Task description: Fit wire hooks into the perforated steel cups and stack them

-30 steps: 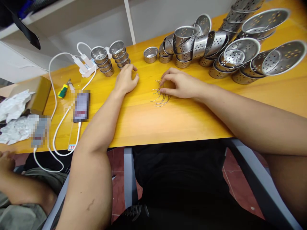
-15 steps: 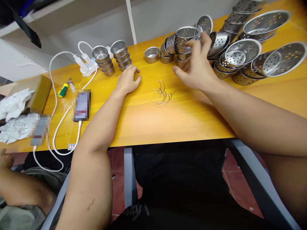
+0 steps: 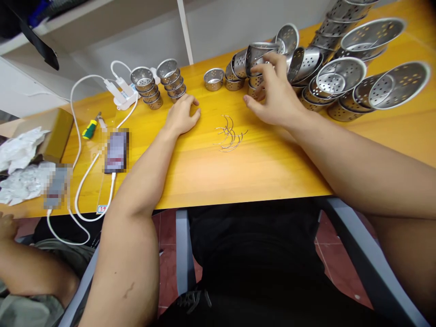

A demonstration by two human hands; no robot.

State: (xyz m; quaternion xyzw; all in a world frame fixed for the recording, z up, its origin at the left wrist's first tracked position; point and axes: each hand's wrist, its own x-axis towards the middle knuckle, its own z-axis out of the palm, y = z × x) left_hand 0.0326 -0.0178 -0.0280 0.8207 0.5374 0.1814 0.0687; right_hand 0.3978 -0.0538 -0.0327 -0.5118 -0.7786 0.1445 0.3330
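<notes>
My right hand point(image 3: 274, 93) reaches over the tilted perforated metal cups point(image 3: 259, 55) at the back of the table, fingers apart and curved, fingertips at or just above the cups; contact is unclear. My left hand point(image 3: 183, 114) rests on the yellow table, fingers loosely spread with nothing in them, just in front of a short stack of perforated cups point(image 3: 169, 78). Between the hands lie several thin curved metal wires point(image 3: 230, 134). A low metal cup point(image 3: 214, 79) stands alone behind them.
More stacked cups point(image 3: 340, 77) crowd the right side. At left are another cup stack point(image 3: 146, 88), a white power strip point(image 3: 125, 96) with cables, a phone point(image 3: 116, 151), a green-yellow screwdriver point(image 3: 90, 129) and a cardboard box point(image 3: 58, 134). A neighbouring person's arm point(image 3: 30, 265) shows at lower left.
My right hand has shifted slightly left and down. The cup under its fingers has tipped, its mouth now less visible. My left hand has stayed in place.
</notes>
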